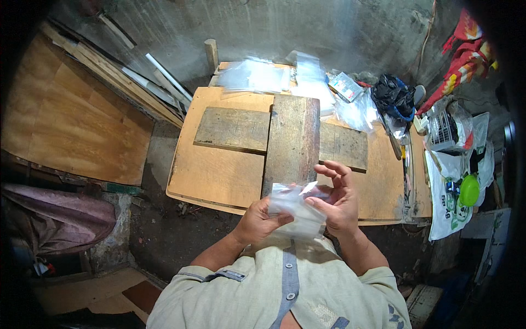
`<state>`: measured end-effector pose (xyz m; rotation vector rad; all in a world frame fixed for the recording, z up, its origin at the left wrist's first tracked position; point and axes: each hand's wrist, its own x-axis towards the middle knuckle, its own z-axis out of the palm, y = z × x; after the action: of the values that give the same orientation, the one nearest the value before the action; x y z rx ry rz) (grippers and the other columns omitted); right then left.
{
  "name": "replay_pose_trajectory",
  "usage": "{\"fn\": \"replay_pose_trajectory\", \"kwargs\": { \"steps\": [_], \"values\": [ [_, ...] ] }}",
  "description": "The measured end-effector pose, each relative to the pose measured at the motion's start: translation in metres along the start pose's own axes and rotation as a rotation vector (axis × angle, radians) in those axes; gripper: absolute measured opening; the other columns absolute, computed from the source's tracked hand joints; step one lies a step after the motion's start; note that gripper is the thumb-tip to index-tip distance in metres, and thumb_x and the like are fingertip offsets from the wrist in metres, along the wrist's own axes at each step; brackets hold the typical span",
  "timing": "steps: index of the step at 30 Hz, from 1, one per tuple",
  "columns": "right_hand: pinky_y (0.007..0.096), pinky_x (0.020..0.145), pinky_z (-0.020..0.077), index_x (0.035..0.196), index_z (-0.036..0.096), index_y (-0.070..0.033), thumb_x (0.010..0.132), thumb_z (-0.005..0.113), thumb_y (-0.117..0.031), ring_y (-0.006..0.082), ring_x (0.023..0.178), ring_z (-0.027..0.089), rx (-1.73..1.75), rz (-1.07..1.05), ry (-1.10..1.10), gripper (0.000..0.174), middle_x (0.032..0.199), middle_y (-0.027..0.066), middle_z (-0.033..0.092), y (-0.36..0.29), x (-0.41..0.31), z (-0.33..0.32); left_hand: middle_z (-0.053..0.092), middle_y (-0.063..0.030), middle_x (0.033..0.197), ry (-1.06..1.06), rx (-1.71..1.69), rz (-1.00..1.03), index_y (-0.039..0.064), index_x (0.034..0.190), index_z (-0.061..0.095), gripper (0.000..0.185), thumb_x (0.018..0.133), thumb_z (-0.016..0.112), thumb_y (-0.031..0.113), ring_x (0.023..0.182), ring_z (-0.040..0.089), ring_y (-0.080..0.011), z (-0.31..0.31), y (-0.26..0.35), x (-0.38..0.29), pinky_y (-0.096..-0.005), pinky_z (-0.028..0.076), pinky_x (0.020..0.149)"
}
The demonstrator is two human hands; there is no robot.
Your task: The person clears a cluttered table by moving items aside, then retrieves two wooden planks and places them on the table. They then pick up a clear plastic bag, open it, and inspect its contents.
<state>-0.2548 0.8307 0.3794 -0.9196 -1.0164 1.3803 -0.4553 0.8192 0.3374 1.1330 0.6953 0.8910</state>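
Observation:
Close to my chest, a small bundle of clear plastic bags is held between my hands. My left hand grips its left side, thumb in front. On the other side, my right hand pinches the upper right part between thumb and index finger, its other fingers raised and spread. How many layers there are I cannot tell. Just beyond the bags, a worn wooden plank points away from me. It lies across the line of a left board and a right board on the wooden tabletop.
Stacks of clear plastic sheets or bags lie at the table's back. A box and a black plastic bag sit back right. On the far right are a white printed bag and a green lid-like object. Plywood leans left.

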Motion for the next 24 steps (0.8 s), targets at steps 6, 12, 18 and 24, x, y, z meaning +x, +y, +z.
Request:
{"fn": "replay_pose_trajectory", "kwargs": {
  "steps": [6,12,18,24],
  "values": [
    [0.0263,0.08,0.0587,0.138,0.04,-0.005,0.071,0.078,0.007,0.0177,0.092,0.068,-0.041,0.084,0.019,0.077,0.13,0.0154,0.05,-0.004,0.004,-0.002,0.04,-0.0147,0.151,-0.081,0.147,-0.124,0.002,0.129,0.057,0.044,0.088,0.071,0.004,0.132,0.046,-0.0182,-0.001,0.01,0.005,-0.0345,0.04,0.107],
    [0.0257,0.082,0.0583,0.141,0.036,-0.007,0.072,0.081,0.002,0.015,0.093,0.067,0.112,0.08,-0.058,0.083,0.127,0.0162,0.047,-0.009,0.002,-0.005,0.039,-0.0159,0.152,-0.037,0.031,-0.16,0.0,0.136,0.05,0.052,0.088,0.071,0.007,0.132,0.046,-0.0186,-0.001,0.013,0.003,-0.0355,0.039,0.108],
    [0.026,0.081,0.0582,0.144,0.032,-0.005,0.074,0.078,0.003,0.0155,0.091,0.068,-0.062,0.169,-0.121,0.084,0.126,0.0172,0.047,-0.014,0.007,-0.011,0.064,-0.0094,0.124,-0.101,0.268,-0.088,0.005,0.143,0.046,0.06,0.09,0.071,0.013,0.11,0.061,-0.0141,0.0,0.013,0.003,-0.0325,0.048,0.097],
    [0.0327,0.096,0.0514,0.146,0.03,-0.007,0.082,0.072,-0.002,0.019,0.113,0.058,-0.05,-0.089,0.112,0.076,0.129,0.0139,0.048,-0.001,0.004,-0.012,0.069,-0.0081,0.111,0.029,0.09,-0.124,0.0,0.122,0.062,0.033,0.091,0.069,0.009,0.099,0.064,-0.012,-0.005,0.001,0.0,-0.0298,0.052,0.089]
  ]
}}
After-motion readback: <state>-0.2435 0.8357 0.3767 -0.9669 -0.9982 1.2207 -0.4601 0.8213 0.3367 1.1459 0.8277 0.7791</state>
